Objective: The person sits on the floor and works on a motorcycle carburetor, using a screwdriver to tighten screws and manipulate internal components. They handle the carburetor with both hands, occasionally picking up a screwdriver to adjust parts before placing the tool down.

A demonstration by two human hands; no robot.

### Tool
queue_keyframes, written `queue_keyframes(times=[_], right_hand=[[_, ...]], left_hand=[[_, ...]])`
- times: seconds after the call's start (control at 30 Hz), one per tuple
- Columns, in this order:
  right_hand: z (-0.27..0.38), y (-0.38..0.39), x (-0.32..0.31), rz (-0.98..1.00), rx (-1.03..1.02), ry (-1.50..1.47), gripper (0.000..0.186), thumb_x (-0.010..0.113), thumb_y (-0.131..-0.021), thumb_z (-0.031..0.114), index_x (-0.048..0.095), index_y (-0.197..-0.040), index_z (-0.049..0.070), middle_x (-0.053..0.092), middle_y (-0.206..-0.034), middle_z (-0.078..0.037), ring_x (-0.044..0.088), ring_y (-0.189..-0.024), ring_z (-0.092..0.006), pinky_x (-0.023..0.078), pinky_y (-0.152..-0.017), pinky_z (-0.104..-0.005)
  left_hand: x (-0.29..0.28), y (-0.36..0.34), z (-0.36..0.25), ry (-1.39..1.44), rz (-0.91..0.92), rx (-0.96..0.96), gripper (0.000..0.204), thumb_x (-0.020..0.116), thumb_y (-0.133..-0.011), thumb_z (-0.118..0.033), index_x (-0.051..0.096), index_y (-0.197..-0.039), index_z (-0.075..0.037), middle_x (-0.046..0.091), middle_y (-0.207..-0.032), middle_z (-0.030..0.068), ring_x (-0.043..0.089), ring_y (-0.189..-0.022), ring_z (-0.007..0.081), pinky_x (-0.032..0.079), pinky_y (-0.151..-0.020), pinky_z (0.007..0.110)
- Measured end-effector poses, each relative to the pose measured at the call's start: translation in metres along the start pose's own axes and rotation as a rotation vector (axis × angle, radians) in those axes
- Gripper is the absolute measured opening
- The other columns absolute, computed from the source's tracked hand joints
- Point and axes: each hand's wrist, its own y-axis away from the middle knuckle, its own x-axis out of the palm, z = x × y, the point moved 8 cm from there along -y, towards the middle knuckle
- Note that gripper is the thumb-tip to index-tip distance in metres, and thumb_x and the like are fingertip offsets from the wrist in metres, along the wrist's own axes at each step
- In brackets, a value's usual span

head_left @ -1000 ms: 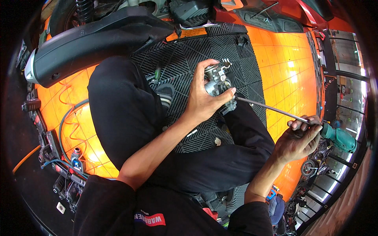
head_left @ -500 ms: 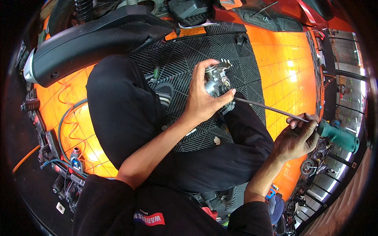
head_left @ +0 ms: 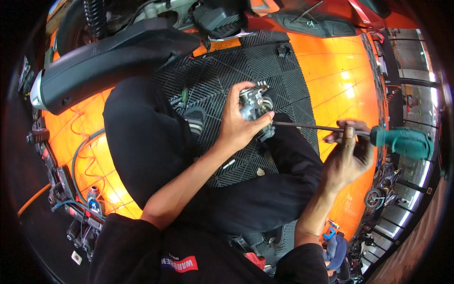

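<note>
1. The small grey metal engine part [head_left: 255, 102], a carburettor by its look, sits over the person's lap above the black grid mat [head_left: 265, 61], clear of the floor so the tool can reach its side
2. The left hand [head_left: 239, 124] is wrapped round the part, fingers over the top and thumb along the right edge, which steadies it against the push of the tool
3. A long screwdriver runs level from the right; its thin shaft [head_left: 302, 126] meets the part's right side just by the thumb, and its green handle [head_left: 402, 142] points away to the right
4. The right hand [head_left: 347, 158] is closed narrowly on the shaft near the handle, fingertips pinching it, probably for fine turning
5. Round about: black trousers [head_left: 142, 142], a black scooter panel [head_left: 113, 61] at upper left, orange floor tiles [head_left: 340, 80], hoses and tools [head_left: 80, 208] at the left edge
6. Against the earlier frames the screwdriver lies flatter and its handle shows further right; the left hand's hold looks unchanged
</note>
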Motion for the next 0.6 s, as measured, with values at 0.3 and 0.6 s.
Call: queue_keyframes(times=[0.3, 0.6], right_hand=[[-0.004, 0.000, -0.005, 0.006, 0.127, -0.050, 0.023, 0.070, -0.086, -0.016, 0.064, -0.106, -0.008, 0.072, -0.102, -0.019, 0.071, -0.073, -0.0177, 0.060, -0.065, -0.0304], [0.002, -0.008, 0.012, 0.088, 0.106, -0.114, 0.016, 0.068, -0.091, -0.010, 0.064, -0.107, -0.009, 0.074, -0.096, -0.014, 0.067, -0.070, -0.0113, 0.057, -0.066, -0.0248]], left_hand=[[0.017, 0.008, -0.007, 0.150, 0.060, -0.105, 0.064, 0.084, -0.079, -0.010, 0.050, -0.133, -0.009, 0.052, -0.116, 0.0045, 0.053, -0.103, 0.0136, 0.047, -0.092, 0.030], [0.016, 0.012, -0.014, 0.163, 0.046, -0.174, 0.062, 0.086, -0.078, -0.009, 0.052, -0.130, -0.012, 0.053, -0.105, 0.0004, 0.053, -0.096, 0.0112, 0.049, -0.085, 0.029]])
